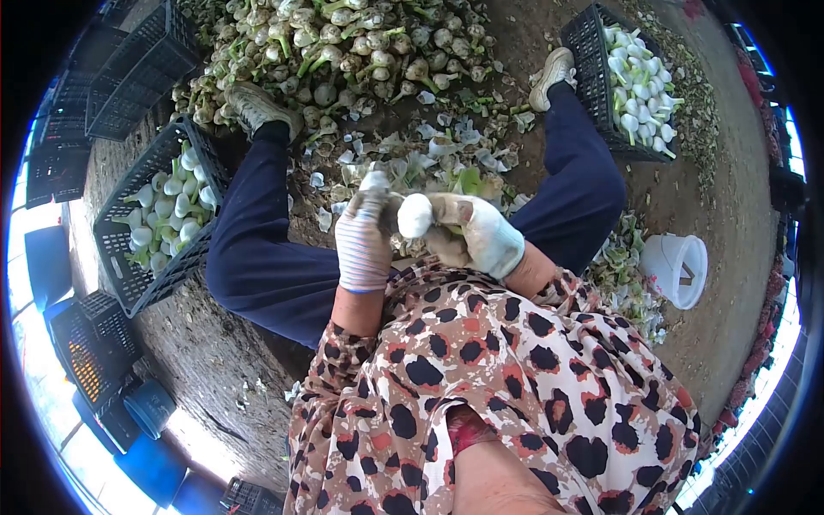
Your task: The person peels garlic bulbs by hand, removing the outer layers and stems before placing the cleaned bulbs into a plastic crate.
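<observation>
Between my two gloved hands is a white, peeled-looking garlic bulb. My right hand, in a soiled white glove, is closed around its stem side, and a bit of green shows between the fingers. My left hand, in a striped glove with dirty fingertips, is closed at the bulb's left side. Its curled fingers hide whatever they grip. Below the hands, loose garlic skins and leaf scraps cover the ground between my feet.
A large heap of unpeeled garlic lies ahead. Black crates of cleaned bulbs stand at left and right. At right a white bucket lies tilted, with something inside. More stacked crates and a blue tub are at far left.
</observation>
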`<state>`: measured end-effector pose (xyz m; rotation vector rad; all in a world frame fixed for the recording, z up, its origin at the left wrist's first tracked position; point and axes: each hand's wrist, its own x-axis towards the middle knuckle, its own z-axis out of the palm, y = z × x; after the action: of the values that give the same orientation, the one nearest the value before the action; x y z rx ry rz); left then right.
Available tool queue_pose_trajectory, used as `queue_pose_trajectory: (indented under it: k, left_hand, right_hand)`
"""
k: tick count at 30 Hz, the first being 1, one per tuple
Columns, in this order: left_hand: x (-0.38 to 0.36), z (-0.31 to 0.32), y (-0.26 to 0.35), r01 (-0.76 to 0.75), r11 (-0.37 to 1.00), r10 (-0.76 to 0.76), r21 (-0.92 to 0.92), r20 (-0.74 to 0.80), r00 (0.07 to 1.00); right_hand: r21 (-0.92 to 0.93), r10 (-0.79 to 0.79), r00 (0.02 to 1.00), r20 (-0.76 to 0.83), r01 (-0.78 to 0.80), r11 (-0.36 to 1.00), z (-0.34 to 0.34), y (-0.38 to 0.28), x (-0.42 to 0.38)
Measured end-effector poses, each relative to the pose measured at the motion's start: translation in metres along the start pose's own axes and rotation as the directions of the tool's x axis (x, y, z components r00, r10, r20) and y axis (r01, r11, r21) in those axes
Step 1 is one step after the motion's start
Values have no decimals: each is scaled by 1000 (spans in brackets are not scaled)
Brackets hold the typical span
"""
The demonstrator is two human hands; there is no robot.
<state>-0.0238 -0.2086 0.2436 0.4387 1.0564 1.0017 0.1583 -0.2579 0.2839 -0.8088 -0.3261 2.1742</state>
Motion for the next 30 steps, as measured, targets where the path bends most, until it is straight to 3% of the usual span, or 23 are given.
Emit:
queue_pose_trajectory:
  k: [1,2,3,4,5,8,9,10,12,13,14,17,19,20,22,23,24,26,28,29,30]
  left_hand:
    - [6,-6,-5,63,977,-74,-205,-47,996]
    - [9,-9,-6,115,908,-159,-402,-78,984]
    - [9,-15,-5,118,908,-161,-401,-75,984]
    - [6,-22,-3,79,957,-68,-280,51,996]
    - [2,-22,2,18,987,12,-162,185,983]
    - [-19,9,18,-106,987,138,-123,284,949]
    - [-16,8,20,-122,989,144,-78,433,890]
    - [-21,11,17,-203,979,191,-18,440,877]
    - [-25,16,28,-346,842,160,414,421,893]
    - [-21,18,26,-490,750,278,443,462,842]
    - [-22,20,22,-449,814,263,369,455,851]
    - [-20,21,32,-490,772,257,406,505,824]
    - [-26,35,39,-652,432,373,623,534,758]
    - [-25,39,33,-691,357,434,629,543,719]
    - [-31,54,26,-388,733,276,559,277,920]
    - [-21,40,20,-308,797,196,519,261,945]
    - [-11,27,17,-218,846,111,486,240,965]
    - [-21,56,15,-21,961,5,277,60,998]
    - [-7,25,-1,-26,988,5,153,140,990]
    - [-5,14,-1,-28,918,-19,395,115,993]
    - [-7,17,7,-17,790,-30,613,67,997]
  right_hand:
    - [147,34,997,-67,-24,989,13,0,1]
    - [147,34,997,-69,-23,989,12,1,2]
    - [282,31,1000,-2,-29,959,9,4,4]
    - [410,19,998,64,-43,911,5,6,6]
    - [404,10,990,143,-68,912,-2,6,9]
    - [542,79,995,63,-101,834,0,0,4]
    - [555,52,981,186,-149,818,-6,2,6]
    - [560,43,983,180,-138,817,-7,5,6]
    - [606,24,967,252,-177,776,-9,6,3]
    - [680,94,994,51,-104,726,-12,10,8]
    - [627,14,963,269,-186,756,-17,10,3]
    - [688,88,971,220,-219,692,-17,10,2]
    - [658,148,982,121,-191,728,-28,15,2]
    - [650,183,979,84,-193,735,-16,6,-8]
    - [593,129,991,45,-130,795,-19,13,-13]
    - [606,-96,967,236,-69,792,-7,0,-22]
    - [608,-93,980,173,-32,793,2,-25,-29]
    - [738,-78,962,-263,253,626,-17,-96,-49]
    - [659,-326,855,-404,519,545,-49,-155,-77]
    - [548,-583,771,-255,612,570,-97,-172,-85]
    - [531,-534,686,-495,725,439,-106,-207,-102]
